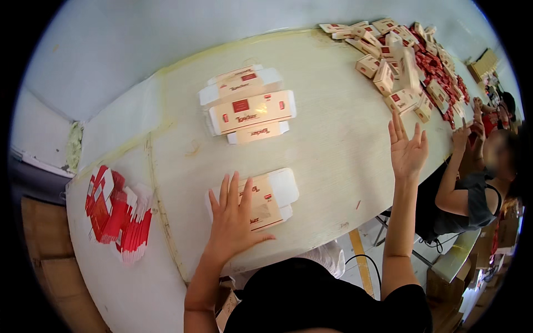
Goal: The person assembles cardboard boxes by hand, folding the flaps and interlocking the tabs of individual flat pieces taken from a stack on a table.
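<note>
My left hand (229,215) lies with fingers spread on a cream flattened carton (282,186) near the table's front edge, covering part of it. Its fingers are not closed around the cardboard. Farther back, a stack of unfolded cream cartons (252,112) with red print rests flat on the table. My right hand (408,152) is stretched out to the right, palm showing and fingers apart, with nothing in it. Just beyond its fingertips, a pale upright carton (410,71) is smeared by motion; whether it touches the pile behind it I cannot tell.
Folded cream boxes (384,77) and small red-wrapped pieces (436,72) are heaped at the far right. Red-and-white flattened cartons (119,213) lie at the left on the table (327,133). Another person (472,194) sits at the right edge, hands near the heap.
</note>
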### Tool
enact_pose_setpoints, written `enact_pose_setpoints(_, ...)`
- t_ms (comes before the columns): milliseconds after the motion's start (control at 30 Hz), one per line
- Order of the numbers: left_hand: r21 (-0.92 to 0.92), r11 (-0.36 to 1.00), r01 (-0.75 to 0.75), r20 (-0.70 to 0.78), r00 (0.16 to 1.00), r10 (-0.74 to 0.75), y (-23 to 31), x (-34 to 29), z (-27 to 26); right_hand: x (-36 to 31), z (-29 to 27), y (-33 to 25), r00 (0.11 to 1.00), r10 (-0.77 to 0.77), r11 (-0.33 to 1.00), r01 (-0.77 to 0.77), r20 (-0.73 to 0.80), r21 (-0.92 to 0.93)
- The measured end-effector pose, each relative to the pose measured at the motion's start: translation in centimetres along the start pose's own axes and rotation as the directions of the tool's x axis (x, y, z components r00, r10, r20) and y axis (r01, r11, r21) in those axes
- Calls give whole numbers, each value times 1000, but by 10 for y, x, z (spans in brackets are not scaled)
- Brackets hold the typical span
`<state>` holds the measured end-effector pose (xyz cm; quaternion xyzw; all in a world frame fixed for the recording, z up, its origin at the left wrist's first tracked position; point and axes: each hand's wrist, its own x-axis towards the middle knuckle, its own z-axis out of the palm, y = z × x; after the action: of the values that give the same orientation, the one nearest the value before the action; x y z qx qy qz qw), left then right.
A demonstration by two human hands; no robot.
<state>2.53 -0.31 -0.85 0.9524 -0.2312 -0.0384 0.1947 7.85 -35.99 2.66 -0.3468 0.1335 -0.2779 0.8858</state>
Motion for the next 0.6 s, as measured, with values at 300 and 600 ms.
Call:
enact_pose_setpoints(300, -26, 993, -112, 32, 993, 113, -29, 11, 5, -87, -31, 88, 902, 414, 823, -313, 123, -474)
enact_pose_setpoints(600, -109, 990, -87, -30, 996, 84, -29, 14, 7, -122, -30, 102, 837, 459, 719, -154, 297, -678)
